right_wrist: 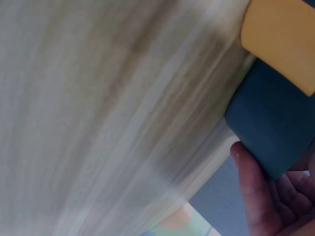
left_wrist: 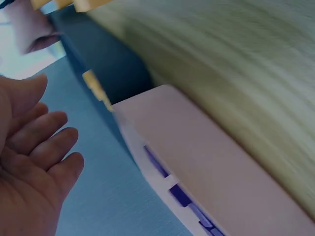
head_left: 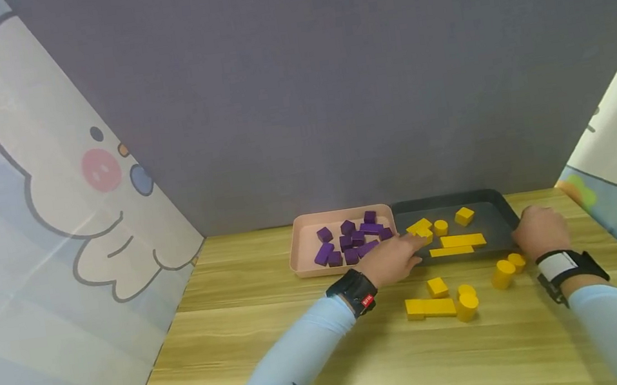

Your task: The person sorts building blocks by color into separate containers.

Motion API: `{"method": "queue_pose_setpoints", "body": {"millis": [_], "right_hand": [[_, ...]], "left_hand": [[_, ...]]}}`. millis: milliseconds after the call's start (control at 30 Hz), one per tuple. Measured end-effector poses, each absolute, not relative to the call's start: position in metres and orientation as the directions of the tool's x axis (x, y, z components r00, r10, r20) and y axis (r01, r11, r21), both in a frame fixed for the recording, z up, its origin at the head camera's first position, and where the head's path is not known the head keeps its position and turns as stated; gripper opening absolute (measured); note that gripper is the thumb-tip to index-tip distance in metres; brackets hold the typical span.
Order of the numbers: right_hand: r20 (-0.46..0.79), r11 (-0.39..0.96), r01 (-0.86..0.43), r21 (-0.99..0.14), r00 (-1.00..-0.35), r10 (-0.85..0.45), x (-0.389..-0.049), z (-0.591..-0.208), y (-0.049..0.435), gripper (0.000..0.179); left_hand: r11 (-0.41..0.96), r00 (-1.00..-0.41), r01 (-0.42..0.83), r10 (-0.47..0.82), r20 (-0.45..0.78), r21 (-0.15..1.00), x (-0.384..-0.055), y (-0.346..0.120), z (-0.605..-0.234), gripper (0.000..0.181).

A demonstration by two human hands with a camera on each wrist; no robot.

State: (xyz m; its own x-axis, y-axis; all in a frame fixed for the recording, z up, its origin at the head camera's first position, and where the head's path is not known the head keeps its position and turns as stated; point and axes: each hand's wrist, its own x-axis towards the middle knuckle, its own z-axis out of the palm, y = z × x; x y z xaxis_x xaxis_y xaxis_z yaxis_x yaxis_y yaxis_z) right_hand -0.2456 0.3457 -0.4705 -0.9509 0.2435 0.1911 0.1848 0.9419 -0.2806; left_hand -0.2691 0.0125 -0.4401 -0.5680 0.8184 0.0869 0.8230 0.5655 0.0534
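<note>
My left hand (head_left: 390, 260) reaches over the near-left corner of the dark tray (head_left: 492, 253). One fingertip is at a small yellow block (head_left: 424, 236); whether it touches is hard to tell. In the left wrist view the fingers of the left hand (left_wrist: 37, 152) are loosely bent, with nothing visible between them. My right hand (head_left: 542, 230) grips the dark tray's right end, its thumb (right_wrist: 248, 182) on the outside of the wall. Inside the tray lie a yellow cube (head_left: 464, 217), a short yellow cylinder (head_left: 440, 228) and long yellow bars (head_left: 463, 241).
A pink tray (head_left: 295, 249) of purple blocks (head_left: 346, 242) adjoins the dark tray's left side. On the wooden table in front lie a yellow cube (head_left: 437, 287), a yellow bar (head_left: 439, 307) and several yellow cylinders (head_left: 503, 274). A grey panel (head_left: 329, 85) stands behind.
</note>
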Motion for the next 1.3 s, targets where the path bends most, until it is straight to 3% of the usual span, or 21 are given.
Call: {"method": "queue_pose_setpoints", "body": {"millis": [167,433,700,900,1133,1233,1300], "right_hand": [[0.201,0.938,0.183,-0.293,-0.948,0.248,-0.243,-0.473,0.347,0.018],[0.21,0.939,0.171,-0.299,-0.948,0.24,-0.239,-0.469,0.352,0.019],[0.199,0.933,0.166,-0.319,-0.951,0.238,-0.244,-0.469,0.354,0.018],[0.119,0.925,0.134,-0.354,-0.975,0.186,-0.247,-0.462,0.358,0.023],[0.194,0.921,0.033,-0.389,-0.974,0.117,-0.223,-0.438,0.357,0.044],[0.23,0.929,-0.051,-0.367,-0.973,0.037,-0.203,-0.43,0.349,0.049],[0.215,0.929,-0.098,-0.357,-0.976,-0.02,-0.19,-0.43,0.341,0.06]], "left_hand": [[0.54,-0.538,0.839,0.842,0.045,-0.062,-0.27,0.015,-0.457,0.039],[0.512,-0.513,0.846,0.858,0.036,-0.146,-0.274,0.019,-0.47,0.022],[0.562,-0.559,0.813,0.826,0.066,-0.149,-0.274,0.023,-0.467,0.022],[0.59,-0.587,0.799,0.807,0.064,-0.119,-0.277,0.02,-0.467,0.022],[0.613,-0.61,0.789,0.789,0.069,-0.044,-0.279,0.019,-0.47,0.022],[0.612,-0.608,0.79,0.789,0.085,-0.037,-0.28,0.02,-0.473,0.023],[0.615,-0.611,0.788,0.786,0.09,-0.022,-0.281,0.02,-0.474,0.023]]}}
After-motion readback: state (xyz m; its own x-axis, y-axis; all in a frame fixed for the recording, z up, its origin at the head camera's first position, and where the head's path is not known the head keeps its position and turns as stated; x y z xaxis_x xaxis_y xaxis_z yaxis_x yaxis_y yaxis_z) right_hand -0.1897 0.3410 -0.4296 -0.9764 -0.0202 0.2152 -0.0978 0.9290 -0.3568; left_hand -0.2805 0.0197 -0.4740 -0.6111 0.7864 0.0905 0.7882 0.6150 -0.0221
